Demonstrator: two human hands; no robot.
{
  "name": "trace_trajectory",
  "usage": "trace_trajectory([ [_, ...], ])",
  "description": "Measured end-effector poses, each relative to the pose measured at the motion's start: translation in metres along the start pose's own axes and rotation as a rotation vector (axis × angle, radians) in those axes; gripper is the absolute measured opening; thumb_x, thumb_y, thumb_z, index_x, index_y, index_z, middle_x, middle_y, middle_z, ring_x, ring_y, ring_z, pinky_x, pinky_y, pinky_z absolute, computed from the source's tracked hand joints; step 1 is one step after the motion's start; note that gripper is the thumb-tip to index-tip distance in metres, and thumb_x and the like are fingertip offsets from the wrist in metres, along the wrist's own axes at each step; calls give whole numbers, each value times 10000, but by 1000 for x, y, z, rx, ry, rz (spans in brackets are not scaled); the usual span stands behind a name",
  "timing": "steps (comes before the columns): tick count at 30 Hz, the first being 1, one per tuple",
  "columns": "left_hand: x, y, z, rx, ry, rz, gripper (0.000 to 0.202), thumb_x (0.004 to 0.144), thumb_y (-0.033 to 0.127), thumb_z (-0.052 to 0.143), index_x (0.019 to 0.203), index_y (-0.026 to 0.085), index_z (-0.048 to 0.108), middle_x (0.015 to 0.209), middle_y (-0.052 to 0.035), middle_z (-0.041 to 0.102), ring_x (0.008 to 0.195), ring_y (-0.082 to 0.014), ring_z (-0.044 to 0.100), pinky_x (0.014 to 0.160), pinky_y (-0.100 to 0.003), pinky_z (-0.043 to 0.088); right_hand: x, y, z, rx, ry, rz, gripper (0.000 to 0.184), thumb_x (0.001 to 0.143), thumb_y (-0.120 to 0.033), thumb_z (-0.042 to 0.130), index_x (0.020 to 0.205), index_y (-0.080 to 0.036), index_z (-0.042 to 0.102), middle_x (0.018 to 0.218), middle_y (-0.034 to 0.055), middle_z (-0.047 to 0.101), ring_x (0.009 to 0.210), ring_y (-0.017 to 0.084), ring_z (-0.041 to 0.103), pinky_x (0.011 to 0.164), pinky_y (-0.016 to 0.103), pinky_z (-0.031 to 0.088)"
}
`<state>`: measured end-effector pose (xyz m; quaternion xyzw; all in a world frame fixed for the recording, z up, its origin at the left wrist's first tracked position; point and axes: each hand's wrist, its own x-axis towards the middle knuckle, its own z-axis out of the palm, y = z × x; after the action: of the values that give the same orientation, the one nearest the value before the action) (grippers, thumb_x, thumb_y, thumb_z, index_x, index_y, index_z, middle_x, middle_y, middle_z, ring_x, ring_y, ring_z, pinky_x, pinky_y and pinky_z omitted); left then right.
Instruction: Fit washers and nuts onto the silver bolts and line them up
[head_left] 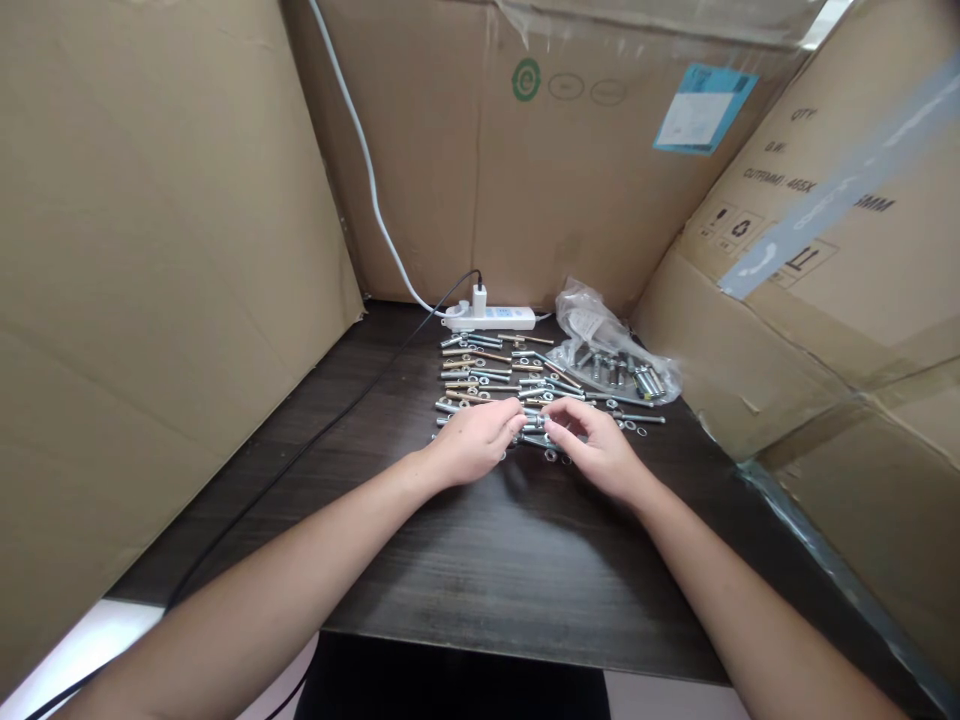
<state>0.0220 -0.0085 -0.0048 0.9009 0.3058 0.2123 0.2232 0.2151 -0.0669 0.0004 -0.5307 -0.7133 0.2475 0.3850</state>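
Note:
Between my two hands is a short silver bolt (534,421), held level just above the front rows of hardware. My left hand (480,437) pinches its left end, fingers closed together. The thumb and forefinger of my right hand (595,445) close on the right end; a small ring or nut may be there, too small to make out. Around and behind my hands lie rows of bolts (480,354), silver and brass-coloured, with loose nuts (612,404) and washers (641,432) among them. My hands hide part of the front rows.
A clear plastic bag (600,325) with metal sleeves lies at the back right. Behind the rows sits a white power strip (491,319) with a plugged-in charger (479,298). A black cable (330,428) crosses the dark table (480,570) on the left. Cardboard walls (420,150) surround three sides.

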Motion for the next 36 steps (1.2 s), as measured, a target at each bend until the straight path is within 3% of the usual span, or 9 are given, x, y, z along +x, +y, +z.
trace_trajectory([
  [5, 0, 0, 0, 0, 0, -8, 262, 969, 345, 294, 837, 200, 468, 777, 8, 562, 712, -141, 522, 649, -244, 375, -1, 1, 1, -7, 38, -21, 120, 821, -241, 562, 924, -184, 579, 900, 42, 596, 734, 156, 560, 626, 265, 451],
  [9, 0, 1, 0, -2, 2, -5, 267, 969, 343, 295, 830, 198, 470, 763, 10, 558, 702, -139, 519, 642, -242, 372, -1, 0, 0, 9, 23, -3, 155, 844, -277, 543, 964, -186, 580, 926, 45, 608, 751, 162, 566, 629, 265, 445],
  [16, 0, 3, -2, -5, -7, 1, 264, 972, 334, 302, 837, 192, 480, 788, 1, 568, 719, -136, 527, 662, -239, 385, 0, 0, -1, 3, -24, -4, 299, 928, -358, 411, 733, -179, 550, 688, 7, 558, 654, 143, 511, 623, 261, 396],
  [23, 0, 1, -1, 2, -6, -4, 254, 969, 336, 303, 831, 197, 465, 781, 9, 560, 710, -136, 522, 646, -242, 372, -1, -1, 0, 18, 14, 11, 117, 846, -283, 539, 899, -181, 562, 824, 24, 587, 690, 144, 529, 618, 258, 427],
  [28, 0, 1, -1, -1, -7, -12, 256, 968, 340, 300, 827, 199, 460, 772, 9, 559, 704, -139, 521, 642, -247, 372, -2, -2, 2, 38, 36, 0, 132, 810, -242, 570, 927, -188, 540, 876, 33, 571, 716, 149, 547, 612, 258, 446],
  [33, 0, 3, -3, 3, 1, -7, 267, 970, 339, 294, 819, 198, 463, 761, 8, 556, 696, -139, 517, 635, -245, 369, -1, 0, 1, 44, 13, 13, 144, 866, -305, 522, 946, -190, 555, 898, 33, 594, 738, 154, 552, 636, 267, 439],
  [36, 0, 4, -3, 2, 0, -2, 270, 971, 335, 292, 815, 196, 462, 761, 7, 558, 693, -138, 515, 640, -244, 370, -1, 2, 0, 8, -12, 9, 218, 920, -342, 433, 862, -187, 574, 774, 14, 581, 697, 149, 533, 642, 271, 419],
])
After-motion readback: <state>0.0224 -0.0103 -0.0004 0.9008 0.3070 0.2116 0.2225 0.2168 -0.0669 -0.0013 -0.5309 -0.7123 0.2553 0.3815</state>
